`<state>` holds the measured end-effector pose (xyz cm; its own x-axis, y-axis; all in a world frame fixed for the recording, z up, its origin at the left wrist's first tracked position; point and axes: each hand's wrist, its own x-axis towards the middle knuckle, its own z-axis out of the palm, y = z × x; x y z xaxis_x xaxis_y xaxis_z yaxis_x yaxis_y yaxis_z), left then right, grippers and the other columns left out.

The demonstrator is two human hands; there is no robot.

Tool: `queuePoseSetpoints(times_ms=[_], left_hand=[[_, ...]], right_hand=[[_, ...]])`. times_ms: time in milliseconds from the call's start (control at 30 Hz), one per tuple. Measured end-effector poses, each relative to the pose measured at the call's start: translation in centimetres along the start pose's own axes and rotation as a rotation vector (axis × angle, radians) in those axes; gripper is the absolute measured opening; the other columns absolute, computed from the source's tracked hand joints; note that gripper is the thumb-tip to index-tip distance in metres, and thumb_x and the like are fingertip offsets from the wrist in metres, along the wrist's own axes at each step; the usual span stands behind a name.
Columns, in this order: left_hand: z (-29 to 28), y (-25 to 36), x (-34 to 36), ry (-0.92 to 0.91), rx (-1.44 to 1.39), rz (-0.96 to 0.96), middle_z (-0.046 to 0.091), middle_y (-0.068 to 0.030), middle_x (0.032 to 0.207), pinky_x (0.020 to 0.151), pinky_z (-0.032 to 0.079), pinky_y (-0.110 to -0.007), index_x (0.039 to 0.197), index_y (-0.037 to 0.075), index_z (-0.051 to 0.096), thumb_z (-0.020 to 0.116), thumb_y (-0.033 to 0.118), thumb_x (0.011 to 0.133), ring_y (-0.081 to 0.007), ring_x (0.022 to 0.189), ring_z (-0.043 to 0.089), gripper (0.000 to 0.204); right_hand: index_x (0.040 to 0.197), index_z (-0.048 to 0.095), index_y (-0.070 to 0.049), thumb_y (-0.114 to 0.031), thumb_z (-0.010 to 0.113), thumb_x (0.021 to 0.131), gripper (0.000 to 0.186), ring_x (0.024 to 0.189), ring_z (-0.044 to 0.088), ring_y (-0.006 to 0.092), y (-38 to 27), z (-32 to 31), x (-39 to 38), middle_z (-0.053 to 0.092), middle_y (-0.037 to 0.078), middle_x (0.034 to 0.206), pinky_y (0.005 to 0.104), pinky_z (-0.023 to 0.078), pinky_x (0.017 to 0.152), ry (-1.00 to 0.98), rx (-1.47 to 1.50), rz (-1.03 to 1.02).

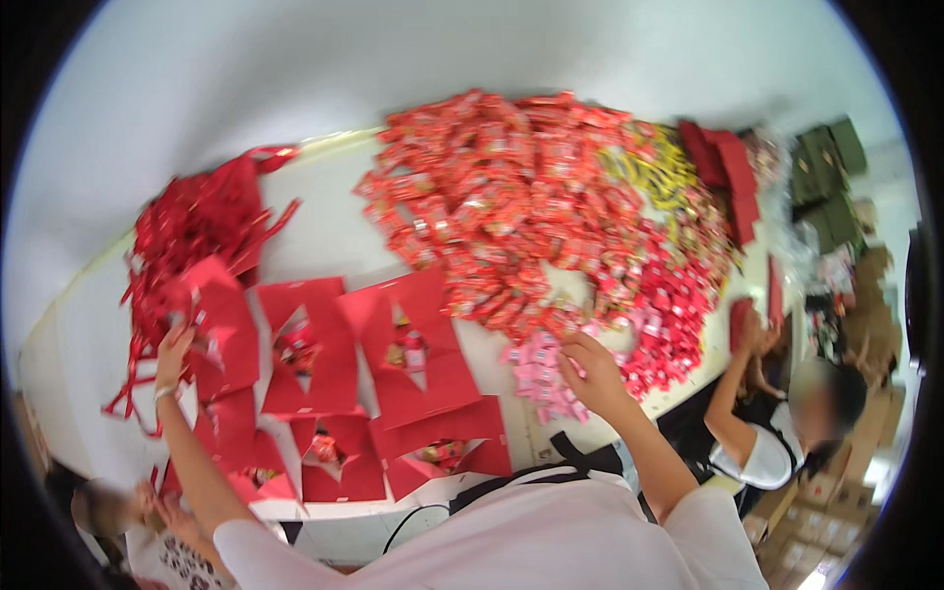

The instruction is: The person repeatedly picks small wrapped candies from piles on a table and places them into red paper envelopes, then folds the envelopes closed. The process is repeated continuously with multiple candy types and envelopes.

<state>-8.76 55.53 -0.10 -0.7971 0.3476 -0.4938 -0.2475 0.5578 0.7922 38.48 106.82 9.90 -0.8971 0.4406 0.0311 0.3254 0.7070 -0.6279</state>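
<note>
My left hand [173,352] reaches out to the left and touches the edge of an open red paper gift bag [218,324]. My right hand [590,372] is down in a patch of pink wrapped sweets [536,372] at the near edge of a big heap of red wrapped sweets [531,187]; its fingers curl over the pink ones, but whether they grip any is unclear. Several open red gift bags [408,344] stand in rows on the white table [324,226] between my hands, each with a few sweets inside.
A bundle of flat red bags with ribbon handles [192,221] lies at the table's far left. Yellow sweets [654,167] lie in the heap's right part. A seated person [787,423] works at the right, near cardboard boxes [821,531]. Another person [118,521] is at lower left.
</note>
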Motion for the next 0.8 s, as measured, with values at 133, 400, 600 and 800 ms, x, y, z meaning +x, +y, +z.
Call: queuePoseSetpoints(times_ms=[133,400,600,800], left_hand=[[-1.3,1.2,-0.2,0.089,0.078,0.036,0.050,-0.0101,0.124,0.097,0.034,-0.029,0.126,-0.002,0.045,0.057,0.024,0.085,-0.0180,0.111,0.048,0.050],[14.9,15.4,-7.9,0.394,0.167,0.422,0.054,-0.0102,0.117,0.090,0.038,-0.028,0.120,0.001,0.051,0.051,0.025,0.089,-0.0172,0.106,0.050,0.039],[35.7,18.1,-17.9,0.094,0.241,0.649,0.053,-0.0087,0.112,0.092,0.037,-0.031,0.104,0.001,0.057,0.054,0.006,0.085,-0.0179,0.105,0.048,0.020],[55.4,20.1,-27.2,-0.250,-0.134,0.390,0.057,-0.0109,0.105,0.092,0.037,-0.032,0.097,-0.001,0.060,0.056,0.000,0.077,-0.0216,0.103,0.052,0.021]], right_hand=[[0.080,0.057,0.001,-0.006,0.059,0.077,0.007,0.077,0.057,0.0305,2.0,-2.2,-1.6,0.057,0.013,0.085,0.0358,0.047,0.066,0.081,0.001,0.033],[0.091,0.056,-0.001,-0.004,0.057,0.078,0.013,0.078,0.057,0.0340,10.0,-7.4,-4.8,0.057,0.016,0.085,0.0393,0.046,0.066,0.376,-0.068,0.206],[0.097,0.055,0.000,-0.005,0.057,0.079,0.019,0.083,0.056,0.0332,17.3,-11.2,-4.6,0.056,0.015,0.088,0.0383,0.047,0.070,0.480,-0.067,0.213],[0.108,0.049,-0.001,-0.005,0.056,0.077,0.032,0.097,0.051,0.0347,27.1,-15.0,-1.0,0.053,0.018,0.103,0.0387,0.043,0.083,0.524,-0.034,0.183]])
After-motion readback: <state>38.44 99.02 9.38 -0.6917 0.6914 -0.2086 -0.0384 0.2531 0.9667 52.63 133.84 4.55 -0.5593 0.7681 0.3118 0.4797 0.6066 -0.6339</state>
